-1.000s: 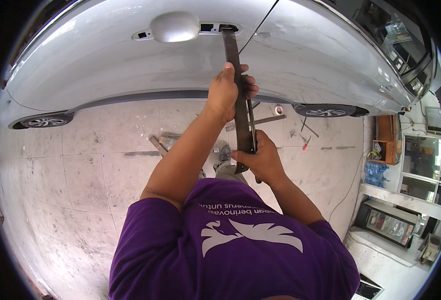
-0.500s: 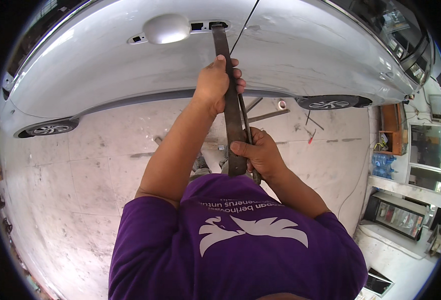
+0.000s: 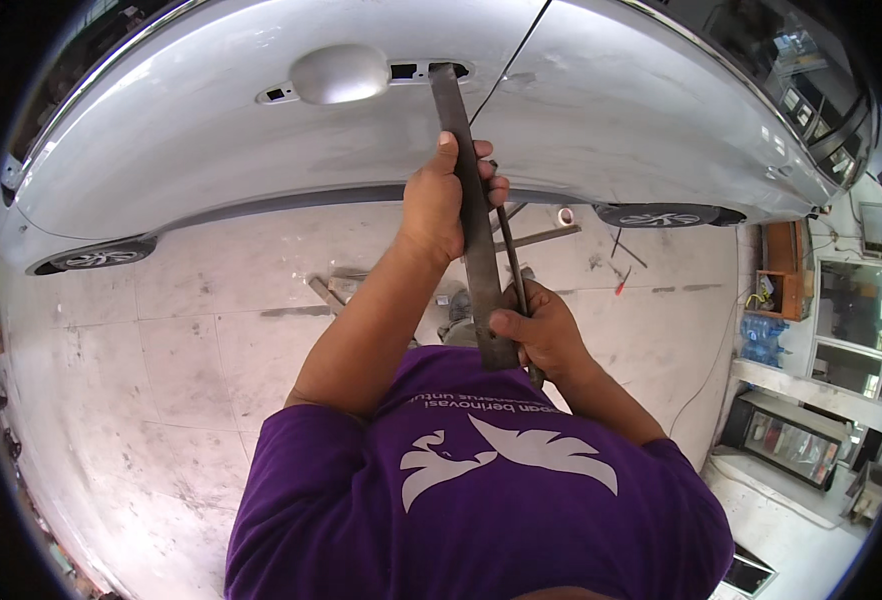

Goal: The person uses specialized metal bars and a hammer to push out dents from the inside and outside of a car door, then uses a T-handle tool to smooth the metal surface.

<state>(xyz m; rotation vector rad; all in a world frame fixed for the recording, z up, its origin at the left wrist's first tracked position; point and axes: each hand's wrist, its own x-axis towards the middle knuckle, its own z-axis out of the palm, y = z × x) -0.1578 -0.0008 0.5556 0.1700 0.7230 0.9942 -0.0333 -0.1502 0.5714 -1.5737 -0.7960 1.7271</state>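
A long flat dark metal bar (image 3: 477, 240) runs from the silver car door (image 3: 261, 150) down toward my chest. Its far end overlaps the right-hand opening (image 3: 462, 71) beside the rounded handle recess (image 3: 339, 75); whether it goes inside, I cannot tell. My left hand (image 3: 433, 208) is closed around the bar's upper half, thumb on top and fingertips curling past its right edge. At the lower end, my right hand (image 3: 549, 338) is closed on the bar, its thumb pressed on the face. A thin dark rod (image 3: 512, 255) lies along the bar's right side and passes through my right hand.
Two wheels (image 3: 661, 214) show beneath the car body. On the pale floor (image 3: 191, 330) lie loose bars (image 3: 541, 237), a tape roll (image 3: 565, 216) and a red-handled tool (image 3: 621, 283). At the right stand a wooden shelf (image 3: 787, 255) and blue plastic bottles (image 3: 761, 338).
Both hands and the bar's lower end have shifted right and down in the view. The bar slants more, and its far end now covers the left part of the opening. Both grips stay closed.
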